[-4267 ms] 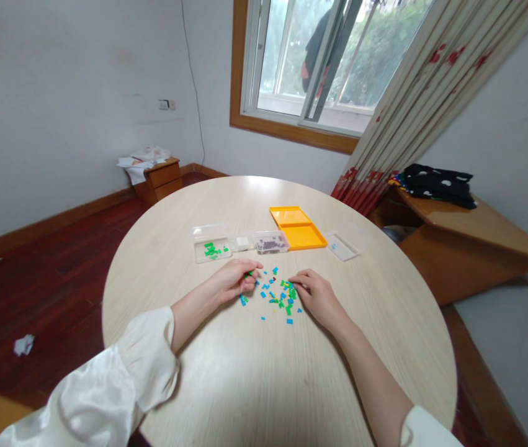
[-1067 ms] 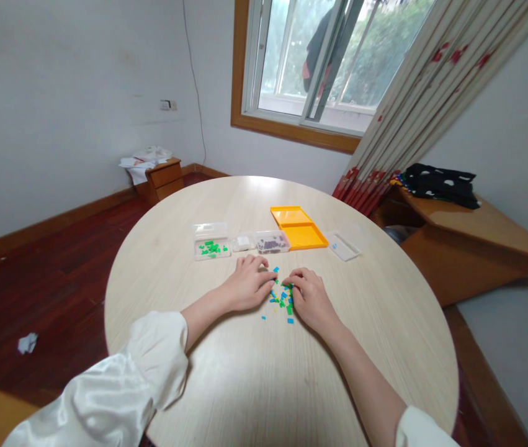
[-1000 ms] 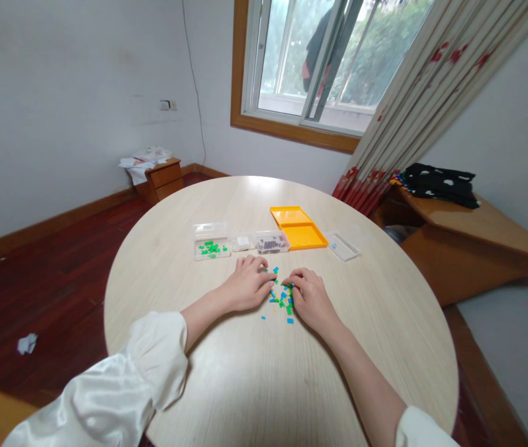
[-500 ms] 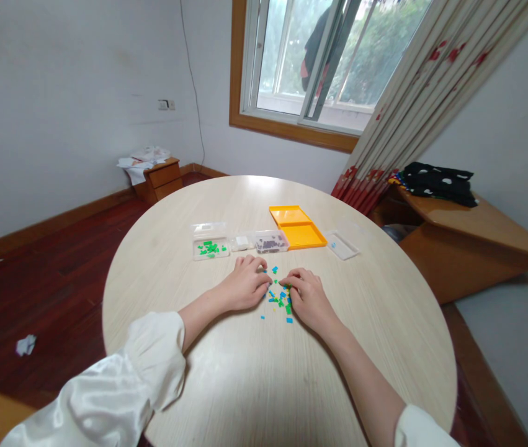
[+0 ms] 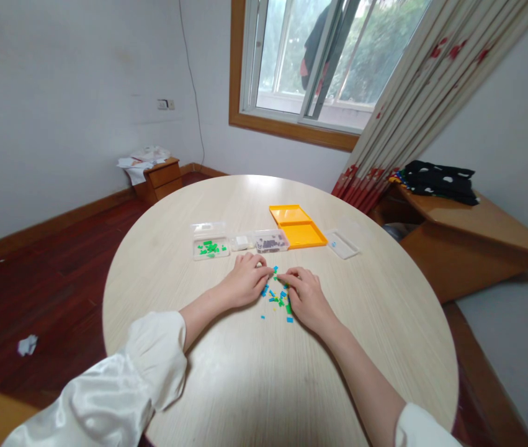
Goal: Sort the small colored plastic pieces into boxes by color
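Note:
Small blue, green and yellow building-block pieces [image 5: 281,302] lie loosely scattered on the round table between my hands. My left hand [image 5: 245,280] rests at their left, its index finger stretched to a small green piece [image 5: 275,278] near the top of the scatter. From the other side my right hand [image 5: 310,298] reaches in, index finger also extended toward that piece. Neither hand shows anything gripped, and both have fingers apart, partly curled. Pieces beneath the palms are hidden. A larger green piece [image 5: 288,308] lies beside my right hand, with a blue piece [image 5: 290,320] just below it.
Beyond my hands stand a clear box of green pieces [image 5: 198,255], a small white box [image 5: 241,243], a clear box of dark pieces [image 5: 284,246], an open orange case [image 5: 304,234] and a clear tray [image 5: 345,249]. The round table [image 5: 254,385] has a curved edge.
Both index fingers have moved slightly upward and closer together, around the green piece near the top of the scatter. Some blue pieces by my left hand are now more exposed.

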The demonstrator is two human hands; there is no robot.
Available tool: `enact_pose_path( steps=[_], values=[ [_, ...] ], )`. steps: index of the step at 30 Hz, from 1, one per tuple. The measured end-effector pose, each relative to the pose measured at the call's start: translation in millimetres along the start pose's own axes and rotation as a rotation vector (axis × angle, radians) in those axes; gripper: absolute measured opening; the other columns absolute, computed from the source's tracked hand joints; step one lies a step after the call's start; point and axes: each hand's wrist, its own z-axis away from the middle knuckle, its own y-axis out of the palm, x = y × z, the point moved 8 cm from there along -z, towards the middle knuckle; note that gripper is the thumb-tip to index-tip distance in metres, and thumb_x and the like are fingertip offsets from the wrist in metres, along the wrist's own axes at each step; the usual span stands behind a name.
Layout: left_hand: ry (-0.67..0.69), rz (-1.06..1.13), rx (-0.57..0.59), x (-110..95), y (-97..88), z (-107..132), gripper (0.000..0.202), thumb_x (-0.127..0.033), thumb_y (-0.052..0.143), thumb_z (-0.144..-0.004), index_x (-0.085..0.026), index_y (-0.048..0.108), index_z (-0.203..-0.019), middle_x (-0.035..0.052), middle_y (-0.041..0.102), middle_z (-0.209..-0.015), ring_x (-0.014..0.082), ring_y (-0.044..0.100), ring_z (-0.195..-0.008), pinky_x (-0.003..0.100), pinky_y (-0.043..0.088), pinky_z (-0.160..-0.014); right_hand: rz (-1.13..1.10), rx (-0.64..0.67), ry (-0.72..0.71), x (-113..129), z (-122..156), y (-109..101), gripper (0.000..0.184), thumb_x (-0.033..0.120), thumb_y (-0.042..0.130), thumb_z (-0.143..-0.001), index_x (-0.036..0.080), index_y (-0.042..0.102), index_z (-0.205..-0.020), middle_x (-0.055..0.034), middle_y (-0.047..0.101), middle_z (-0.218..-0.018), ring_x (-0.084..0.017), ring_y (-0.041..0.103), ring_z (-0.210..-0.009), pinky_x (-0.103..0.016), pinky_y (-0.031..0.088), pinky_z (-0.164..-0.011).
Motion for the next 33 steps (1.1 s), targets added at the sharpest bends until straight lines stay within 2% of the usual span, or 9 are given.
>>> enact_pose_path(
  steps=[4,9,17,23,29,33],
  values=[
    [-0.009,-0.032,0.062,-2,3.7,0,0.033,-0.028,0.036,-0.091,-0.021,0.061,-0.112,0.0103,0.051,-0.107,0.0251,0.042,-0.100,0.043,0.033,-0.086,0.033,-0.023,0.046,-5,0,-1,0.037,0.003,0.039,-0.079,0.017,0.065,-0.101,-0.0095,0.058,-0.098,-0.022,0.050,-0.095,-0.038,0.037,-0.083],
    [-0.012,-0.040,0.091,-4,5.4,-1,0.033,-0.029,0.037,-0.091,-0.021,0.062,-0.111,0.0108,0.050,-0.109,0.0259,0.042,-0.101,0.044,0.034,-0.087,0.073,0.009,0.071,-8,1,4,0.042,0.005,0.039,-0.080,0.019,0.060,-0.113,-0.0101,0.057,-0.103,-0.023,0.049,-0.098,-0.039,0.037,-0.083],
    [0.007,0.005,0.050,-3,4.1,-2,0.032,-0.027,0.036,-0.091,-0.020,0.064,-0.105,0.0096,0.052,-0.106,0.0243,0.042,-0.100,0.043,0.034,-0.088,0.103,0.029,0.045,-5,2,7,0.043,0.005,0.039,-0.080,0.022,0.060,-0.114,-0.0099,0.056,-0.105,-0.023,0.048,-0.100,-0.039,0.038,-0.084],
    [-0.020,0.013,0.022,1,5.2,-3,0.033,-0.026,0.036,-0.091,-0.020,0.061,-0.112,0.0097,0.052,-0.105,0.0243,0.042,-0.099,0.043,0.034,-0.088,0.111,0.072,0.051,-4,1,11,0.042,0.007,0.039,-0.083,0.022,0.057,-0.118,-0.0101,0.056,-0.106,-0.023,0.047,-0.101,-0.040,0.037,-0.085],
    [-0.013,0.037,0.040,0,6.2,-2,0.032,-0.026,0.038,-0.090,-0.021,0.063,-0.110,0.0092,0.052,-0.105,0.0242,0.042,-0.099,0.044,0.034,-0.089,0.098,0.042,0.038,-1,1,8,0.041,0.006,0.039,-0.082,0.021,0.060,-0.114,-0.0095,0.056,-0.106,-0.022,0.048,-0.101,-0.039,0.037,-0.086],
    [0.001,0.069,0.041,-1,5.3,-2,0.030,-0.026,0.040,-0.090,-0.021,0.064,-0.106,0.0087,0.053,-0.106,0.0239,0.042,-0.100,0.043,0.034,-0.089,0.086,-0.020,0.045,-2,0,-1,0.035,0.005,0.039,-0.081,0.019,0.063,-0.102,-0.0090,0.057,-0.104,-0.022,0.049,-0.099,-0.038,0.036,-0.084]
  ],
)
